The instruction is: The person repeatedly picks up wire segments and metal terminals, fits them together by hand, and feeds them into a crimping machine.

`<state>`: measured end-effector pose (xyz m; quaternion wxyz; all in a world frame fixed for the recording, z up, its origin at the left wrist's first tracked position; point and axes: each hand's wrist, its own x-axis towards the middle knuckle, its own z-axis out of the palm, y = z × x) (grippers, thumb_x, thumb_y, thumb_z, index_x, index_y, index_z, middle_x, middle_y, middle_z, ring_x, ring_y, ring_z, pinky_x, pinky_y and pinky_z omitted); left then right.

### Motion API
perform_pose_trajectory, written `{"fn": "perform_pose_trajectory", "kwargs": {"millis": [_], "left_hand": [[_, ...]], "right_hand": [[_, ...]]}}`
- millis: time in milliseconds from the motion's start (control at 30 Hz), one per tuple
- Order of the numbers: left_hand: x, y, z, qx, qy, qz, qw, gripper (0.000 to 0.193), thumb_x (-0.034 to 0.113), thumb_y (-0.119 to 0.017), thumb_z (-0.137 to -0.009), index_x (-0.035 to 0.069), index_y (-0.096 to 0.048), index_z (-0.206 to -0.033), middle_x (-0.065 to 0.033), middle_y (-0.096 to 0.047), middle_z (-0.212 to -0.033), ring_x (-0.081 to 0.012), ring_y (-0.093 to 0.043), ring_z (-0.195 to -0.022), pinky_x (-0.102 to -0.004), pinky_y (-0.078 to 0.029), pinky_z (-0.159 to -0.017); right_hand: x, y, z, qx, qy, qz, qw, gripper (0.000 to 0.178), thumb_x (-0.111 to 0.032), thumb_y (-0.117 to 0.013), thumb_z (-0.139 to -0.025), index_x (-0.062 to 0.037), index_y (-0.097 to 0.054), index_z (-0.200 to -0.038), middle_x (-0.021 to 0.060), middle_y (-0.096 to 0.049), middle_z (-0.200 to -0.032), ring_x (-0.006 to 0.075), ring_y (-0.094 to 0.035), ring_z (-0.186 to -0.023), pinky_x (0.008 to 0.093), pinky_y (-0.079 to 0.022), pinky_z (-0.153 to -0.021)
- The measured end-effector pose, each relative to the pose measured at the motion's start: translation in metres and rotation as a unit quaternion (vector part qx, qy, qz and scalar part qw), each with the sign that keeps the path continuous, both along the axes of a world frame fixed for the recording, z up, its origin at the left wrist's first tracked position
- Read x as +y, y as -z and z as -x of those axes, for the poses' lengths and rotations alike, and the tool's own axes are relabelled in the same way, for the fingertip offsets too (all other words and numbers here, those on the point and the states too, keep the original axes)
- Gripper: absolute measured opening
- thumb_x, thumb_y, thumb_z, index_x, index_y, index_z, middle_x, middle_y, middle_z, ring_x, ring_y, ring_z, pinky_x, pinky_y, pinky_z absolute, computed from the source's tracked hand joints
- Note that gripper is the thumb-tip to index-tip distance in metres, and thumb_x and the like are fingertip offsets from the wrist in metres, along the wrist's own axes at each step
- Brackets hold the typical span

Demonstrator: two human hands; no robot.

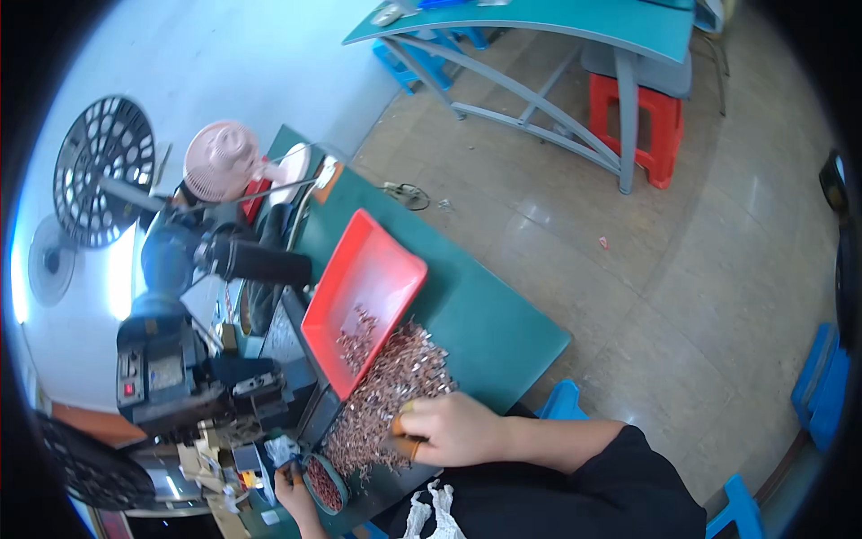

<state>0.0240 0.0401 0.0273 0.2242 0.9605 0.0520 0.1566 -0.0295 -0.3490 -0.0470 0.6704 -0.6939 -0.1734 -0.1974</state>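
My right hand (453, 429) rests palm down on a heap of small metal parts (395, 382) spread over the green table (485, 314); its fingertips wear orange covers and curl into the heap. A red tray (373, 278) lies tilted with its open end at the heap, some parts still inside. My left hand (292, 490) is low at the table's near edge, touching a small round tin (325, 485) filled with reddish parts. I cannot see what the left fingers pinch.
A dark press machine (180, 359) with a black cylinder stands left of the tray. A pink fan (223, 162) and a black reel (103, 171) sit behind it. Across the tiled floor are a teal table (557, 22), a red stool (646, 126) and blue stools (822, 386).
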Motion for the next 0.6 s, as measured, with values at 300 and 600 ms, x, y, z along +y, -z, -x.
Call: {"fn": "perform_pose_trajectory", "kwargs": {"millis": [300, 600], "left_hand": [[-0.04, -0.01, 0.024, 0.0, 0.089, 0.19, 0.978, 0.019, 0.003, -0.059, -0.095, -0.003, -0.064, -0.112, -0.007, -0.068, -0.097, -0.0128, -0.062, -0.091, -0.0252, -0.048, -0.085], [-0.105, -0.03, 0.025, 0.067, 0.305, 0.191, 0.931, 0.042, 0.001, -0.07, -0.083, 0.006, -0.058, -0.123, -0.01, -0.065, -0.1, -0.02, -0.064, -0.098, -0.0305, -0.048, -0.086]], "right_hand": [[0.004, -0.014, -0.003, -0.017, 0.054, 0.006, 0.998, 0.015, -0.013, -0.075, -0.083, -0.0068, -0.072, -0.097, 0.007, -0.068, -0.085, 0.017, -0.063, -0.069, 0.0274, -0.049, -0.059], [0.078, -0.077, -0.02, 0.112, -0.116, -0.004, 0.987, 0.02, -0.012, -0.071, -0.088, -0.0043, -0.069, -0.107, 0.0045, -0.063, -0.098, 0.0047, -0.058, -0.072, 0.0192, -0.045, -0.058]]}}
